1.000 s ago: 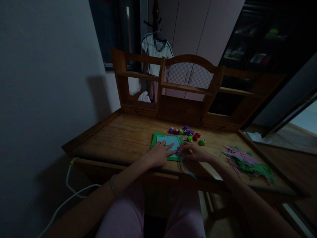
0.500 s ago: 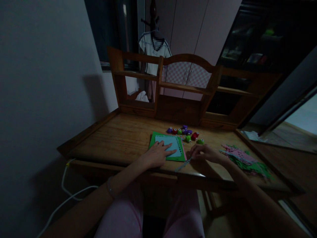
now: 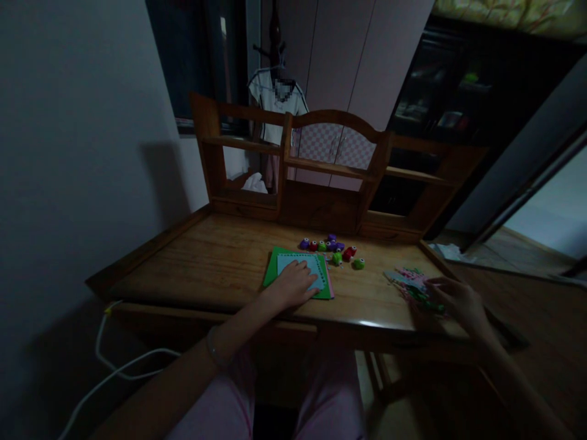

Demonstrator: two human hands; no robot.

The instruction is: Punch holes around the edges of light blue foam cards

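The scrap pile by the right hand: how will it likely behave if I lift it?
The scrap pile is probably light, since its pink and green pieces look thin. It may sag or bend, as many are narrow. With pieces overlapping at odd angles, some could drop out.

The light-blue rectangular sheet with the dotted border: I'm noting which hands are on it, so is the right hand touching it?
Apart. The head view shows a wide stretch of wooden desktop between the sheet and the right hand.
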